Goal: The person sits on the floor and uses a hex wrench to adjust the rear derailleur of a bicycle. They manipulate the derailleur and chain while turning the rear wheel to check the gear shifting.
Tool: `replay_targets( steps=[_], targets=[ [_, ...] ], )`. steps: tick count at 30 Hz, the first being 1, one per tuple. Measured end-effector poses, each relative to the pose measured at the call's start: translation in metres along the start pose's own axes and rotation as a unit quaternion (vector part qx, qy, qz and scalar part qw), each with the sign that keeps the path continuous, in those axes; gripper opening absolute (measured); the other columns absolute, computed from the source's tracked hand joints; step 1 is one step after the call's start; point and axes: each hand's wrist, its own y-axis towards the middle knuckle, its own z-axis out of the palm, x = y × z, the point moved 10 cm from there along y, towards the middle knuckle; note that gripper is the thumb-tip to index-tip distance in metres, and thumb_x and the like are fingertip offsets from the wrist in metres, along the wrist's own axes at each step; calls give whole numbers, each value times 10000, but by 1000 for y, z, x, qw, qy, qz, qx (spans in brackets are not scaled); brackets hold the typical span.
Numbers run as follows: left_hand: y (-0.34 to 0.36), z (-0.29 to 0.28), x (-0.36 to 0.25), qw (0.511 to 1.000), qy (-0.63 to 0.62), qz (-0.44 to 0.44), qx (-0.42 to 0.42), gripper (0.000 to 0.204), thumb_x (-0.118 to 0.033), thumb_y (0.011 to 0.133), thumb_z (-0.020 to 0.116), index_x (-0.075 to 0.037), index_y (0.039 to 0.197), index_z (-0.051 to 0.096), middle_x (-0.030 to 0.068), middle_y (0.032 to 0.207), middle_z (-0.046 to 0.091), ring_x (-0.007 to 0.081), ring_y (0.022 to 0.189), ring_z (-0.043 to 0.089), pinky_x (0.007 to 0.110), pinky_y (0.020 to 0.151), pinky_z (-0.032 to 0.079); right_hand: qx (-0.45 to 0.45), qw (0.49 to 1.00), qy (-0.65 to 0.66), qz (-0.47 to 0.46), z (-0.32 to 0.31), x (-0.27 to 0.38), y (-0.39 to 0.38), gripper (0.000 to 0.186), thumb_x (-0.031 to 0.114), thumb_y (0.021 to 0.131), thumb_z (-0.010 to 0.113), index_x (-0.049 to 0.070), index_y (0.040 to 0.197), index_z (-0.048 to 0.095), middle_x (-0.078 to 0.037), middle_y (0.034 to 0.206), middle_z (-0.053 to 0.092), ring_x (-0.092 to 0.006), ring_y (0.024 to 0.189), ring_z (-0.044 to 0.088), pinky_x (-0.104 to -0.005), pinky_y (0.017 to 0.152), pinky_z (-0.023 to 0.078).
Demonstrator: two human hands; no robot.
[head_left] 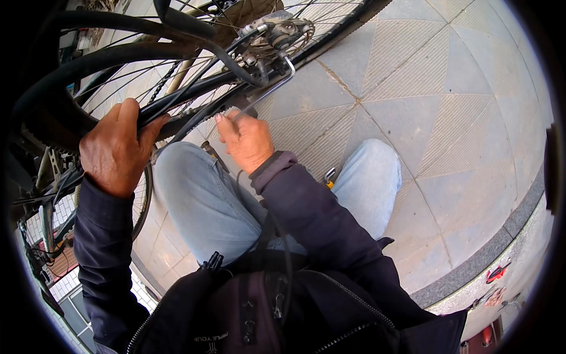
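Observation:
A bicycle lies close in front of me at the upper left, its spoked wheel (203, 59) and dark frame tubes (112, 56) filling that side. My left hand (115, 147) is closed around a dark tube of the frame beside the tyre; part of its grip is hidden. In my right hand (247, 138) is the long arm of a silver hex key (292, 71). The key's bent short end meets the brake caliper (259, 62) near the wheel hub (286, 32). Fingers cover the key's other end.
My knees in light blue jeans (200, 200) are bent below the bicycle. A tool with a yellow part (329, 177) shows beside my right knee, partly hidden. Grey paving tiles (407, 124) run to a stone ledge at right, where a red object (498, 273) lies.

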Motion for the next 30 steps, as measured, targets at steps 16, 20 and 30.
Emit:
replay_targets(
  steps=[16,20,30],
  targets=[
    [-2,2,2,1000,6,2,-1,340,-253,765,753,-59,733,475,100,622,484,265,501,526,343,458,417,0,993,-92,71,-24,-2,11,956,388,697,725,-21,1405,229,-286,1321,452,-390,1222,470,-388,1013,390],
    [-1,0,0,1000,4,9,-4,338,-248,765,754,-57,732,477,100,618,481,261,496,524,339,454,415,-1,994,-99,55,-22,-3,13,937,381,696,723,36,1418,235,-295,1302,466,-402,1208,480,-392,1015,390],
    [-3,8,8,999,-15,-24,28,318,-241,799,723,-50,770,471,144,655,510,346,556,534,379,489,418,-12,991,-133,-2,-27,3,22,907,316,643,762,-56,1331,303,-246,1115,582,-383,1029,582,-380,903,460]
  ],
)
